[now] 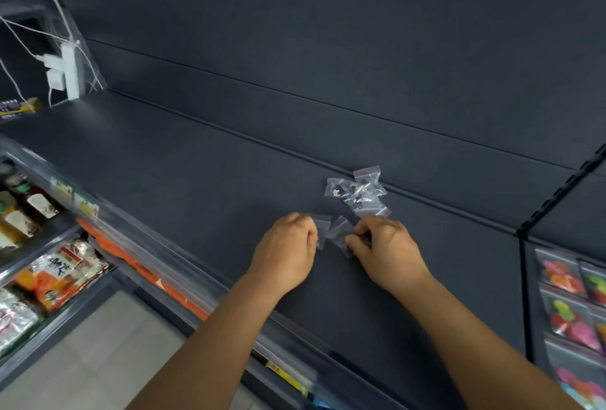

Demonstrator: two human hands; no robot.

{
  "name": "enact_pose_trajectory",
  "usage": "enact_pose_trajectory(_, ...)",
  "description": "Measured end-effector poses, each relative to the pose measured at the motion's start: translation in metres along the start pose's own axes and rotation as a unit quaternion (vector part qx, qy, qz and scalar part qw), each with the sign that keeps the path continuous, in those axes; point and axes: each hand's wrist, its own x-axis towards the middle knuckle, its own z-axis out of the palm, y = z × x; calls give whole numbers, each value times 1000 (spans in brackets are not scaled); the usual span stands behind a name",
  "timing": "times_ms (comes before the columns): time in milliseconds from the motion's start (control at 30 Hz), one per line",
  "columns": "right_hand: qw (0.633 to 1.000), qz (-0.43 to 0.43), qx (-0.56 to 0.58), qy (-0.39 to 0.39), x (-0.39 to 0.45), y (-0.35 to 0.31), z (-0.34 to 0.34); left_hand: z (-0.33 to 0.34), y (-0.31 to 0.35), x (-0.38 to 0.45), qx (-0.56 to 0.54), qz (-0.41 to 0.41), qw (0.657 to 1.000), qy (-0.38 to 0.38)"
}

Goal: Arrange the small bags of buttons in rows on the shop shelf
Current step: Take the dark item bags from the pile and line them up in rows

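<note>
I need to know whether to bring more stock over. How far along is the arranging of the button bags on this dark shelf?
Barely started. No row is laid out on the shelf yet. In hand: the left hand holds one small bag and the right hand pinches another, both down at the shelf surface. Left: a loose pile of bags just behind the hands remains heaped and overlapping, waiting to be set out.

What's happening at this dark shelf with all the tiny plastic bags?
A person is sorting small clear bags of buttons on the dark shelf. The left hand pinches one bag, and the right hand holds another bag beside it. A loose pile of bags lies just behind the hands, not yet set in rows.
</note>
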Motion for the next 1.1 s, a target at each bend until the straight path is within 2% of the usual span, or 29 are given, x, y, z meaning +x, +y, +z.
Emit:
enact_pose_trajectory(67, 999, 45, 8, 1, 4, -7, 3, 0, -1, 3, 15, -48, 999, 19)
enact_pose_trajectory(200, 992, 124, 27, -29, 9, -21, 9, 1, 0, 10, 76, -91, 993, -16)
enact_pose_trajectory(367, 984, 161, 70, -29, 4, -30, 9, 0, 3, 14, -53, -148, 987, -35)
enact_pose_trajectory(533, 971, 168, 168, 41, -11, -32, 12, -5, -4, 11, -130, -120, 982, -62)
enact_pose_trajectory(633, 941, 193, 262, 92, -20, -31, 8, -7, -3, 8, -197, -98, 974, -55)
enact_pose_trajectory(700, 902, 215, 354, 119, -28, -29, 1, -7, 2, 7, -258, -94, 960, -59)
enact_pose_trajectory(800, 863, 216, 425, 165, -45, -26, -12, -7, 18, 4, -358, -98, 924, -91)
enact_pose_trajectory(900, 841, 215, 452, 204, -66, -20, -26, -6, 40, -3, -437, -96, 883, -139)
enact_pose_trajectory(1100, 805, 228, 476, 270, -114, 6, -57, 4, 96, -23, -483, -37, 842, -239)
